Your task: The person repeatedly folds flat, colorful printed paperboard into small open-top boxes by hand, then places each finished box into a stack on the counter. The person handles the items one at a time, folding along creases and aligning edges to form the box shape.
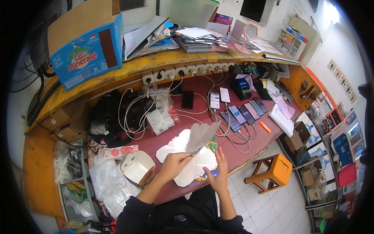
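My left hand (175, 164) pinches the edge of a flat die-cut paper box blank (201, 137), tilted up off the table with its pale side showing. Under and around it lie more flat blanks (187, 177), white inside, with green, yellow and blue printing peeking out at the right. My right hand (219, 171) is raised beside those blanks, fingers spread, with nothing visible in it; I cannot tell whether its thumb touches the white card. Left of my left forearm stands a nest of folded paper food boxes (136, 165), white inside.
Phones (245, 113) with charging cables (202, 111) cover the far right of the red tabletop (194, 85), near an orange marker (265, 127). Clear plastic bags (111, 177) and a grey bin (93, 195) sit at left. An orange stool (274, 169) stands on the right.
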Demonstrator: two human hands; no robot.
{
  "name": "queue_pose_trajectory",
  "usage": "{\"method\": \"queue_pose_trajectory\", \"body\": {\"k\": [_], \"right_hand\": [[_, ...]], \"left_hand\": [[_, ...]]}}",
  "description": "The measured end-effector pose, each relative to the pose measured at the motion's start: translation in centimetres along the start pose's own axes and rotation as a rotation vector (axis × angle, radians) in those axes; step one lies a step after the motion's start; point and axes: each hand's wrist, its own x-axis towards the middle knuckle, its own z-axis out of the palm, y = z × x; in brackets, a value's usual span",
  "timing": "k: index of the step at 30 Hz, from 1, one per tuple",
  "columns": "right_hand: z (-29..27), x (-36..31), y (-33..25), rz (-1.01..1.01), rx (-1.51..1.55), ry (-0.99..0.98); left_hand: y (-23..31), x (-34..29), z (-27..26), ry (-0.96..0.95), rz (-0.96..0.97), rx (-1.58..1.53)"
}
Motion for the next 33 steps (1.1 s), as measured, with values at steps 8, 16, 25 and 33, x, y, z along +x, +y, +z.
{"method": "queue_pose_trajectory", "body": {"k": [8, 16, 25, 33], "right_hand": [[0.9, 0.2, -2.8, 0.002, 0.502, 0.042], [-2.8, 1.3, -5.0, -0.192, 0.504, -0.163], [-0.6, 0.0, -6.8, 0.060, 0.468, 0.383], [-1.1, -0.7, -5.7, 0.153, 0.937, -0.061]], "left_hand": [[5.2, -1.1, -2.8, -0.054, 0.259, -0.213], [4.0, -2.6, -1.5, -0.249, -0.558, -1.224], [7.0, -5.7, 1.9, 0.021, -0.416, -1.134], [3.4, -6.0, 0.8, -0.360, -0.443, -1.456]]}}
